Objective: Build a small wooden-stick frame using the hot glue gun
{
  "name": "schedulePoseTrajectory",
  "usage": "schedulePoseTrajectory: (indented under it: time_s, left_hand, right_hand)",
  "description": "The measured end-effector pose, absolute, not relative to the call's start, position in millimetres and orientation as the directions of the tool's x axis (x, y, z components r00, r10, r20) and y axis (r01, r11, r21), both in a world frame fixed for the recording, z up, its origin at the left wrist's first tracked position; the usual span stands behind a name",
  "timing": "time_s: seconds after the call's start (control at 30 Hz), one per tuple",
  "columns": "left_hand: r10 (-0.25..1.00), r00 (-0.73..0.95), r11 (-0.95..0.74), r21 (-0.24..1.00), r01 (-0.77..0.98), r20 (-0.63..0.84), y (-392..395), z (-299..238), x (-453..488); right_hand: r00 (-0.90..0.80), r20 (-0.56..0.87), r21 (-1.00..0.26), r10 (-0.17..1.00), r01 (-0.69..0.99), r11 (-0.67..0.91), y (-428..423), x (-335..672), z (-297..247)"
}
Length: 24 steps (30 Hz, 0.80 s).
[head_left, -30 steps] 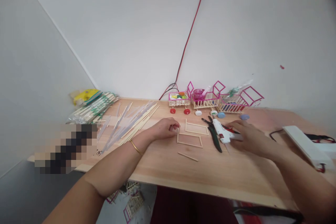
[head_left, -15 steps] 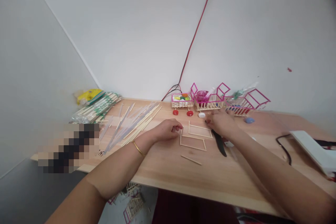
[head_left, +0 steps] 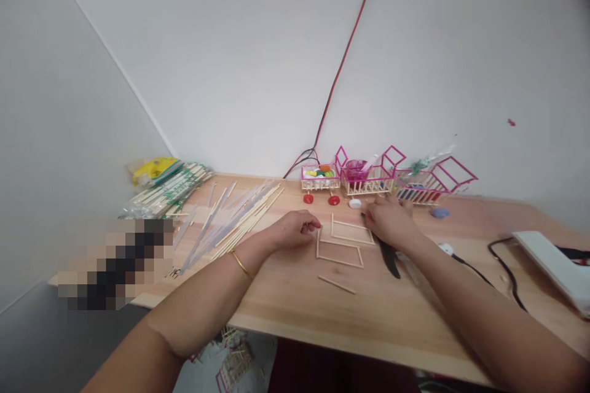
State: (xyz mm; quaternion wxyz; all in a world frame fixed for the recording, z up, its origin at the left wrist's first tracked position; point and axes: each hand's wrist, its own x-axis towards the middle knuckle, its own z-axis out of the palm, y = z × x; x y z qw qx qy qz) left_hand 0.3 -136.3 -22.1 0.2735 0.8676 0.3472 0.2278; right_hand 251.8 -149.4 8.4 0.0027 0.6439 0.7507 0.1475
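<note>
My left hand (head_left: 297, 229) rests on the table with its fingers curled together. Its fingertips are at the corner of a thin wooden stick frame (head_left: 340, 244); whether they grip anything is hidden. A second stick frame (head_left: 353, 231) lies against the first one, further back. My right hand (head_left: 391, 219) is lowered to the table beyond a dark knife-like blade (head_left: 388, 256), and the back of the hand covers most of its fingers. One loose short stick (head_left: 337, 284) lies nearer to me.
Small stick carts with pink rims (head_left: 369, 185) stand along the wall, by red wheels (head_left: 334, 200). Long loose sticks (head_left: 249, 221) and a bagged stick bundle (head_left: 177, 187) are at left. A white device (head_left: 550, 270) with black cables sits at right.
My right hand has shifted slightly right and toward me, still low at the table. The left hand and the stick frames look almost unmoved; the view has tilted a little.
</note>
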Motion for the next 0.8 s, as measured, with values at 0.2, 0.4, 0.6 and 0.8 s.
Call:
schedulePoseTrajectory:
  time_s: [0.2,0.4,0.6,0.8]
  left_hand:
    - [0.732,0.657,-0.598,0.633,0.492,0.182,-136.2,-21.0,0.2]
    - [0.728,0.661,-0.607,0.622,0.494,0.185,-136.9,-20.3,0.2]
    - [0.73,0.653,-0.607,0.63,0.485,0.2,-136.1,-22.9,-0.1]
    - [0.728,0.659,-0.606,0.628,0.488,0.19,-136.0,-22.5,-0.6]
  right_hand:
    - [-0.16,0.215,0.197,0.963,0.973,0.118,-151.2,260.9,15.3]
    - [-0.187,0.183,0.218,0.965,0.965,0.146,-146.5,255.0,8.9]
    - [-0.209,0.171,0.249,0.963,0.955,0.163,-144.3,247.3,4.9]
    - [-0.203,0.161,0.23,0.966,0.959,0.164,-141.0,248.6,19.9]
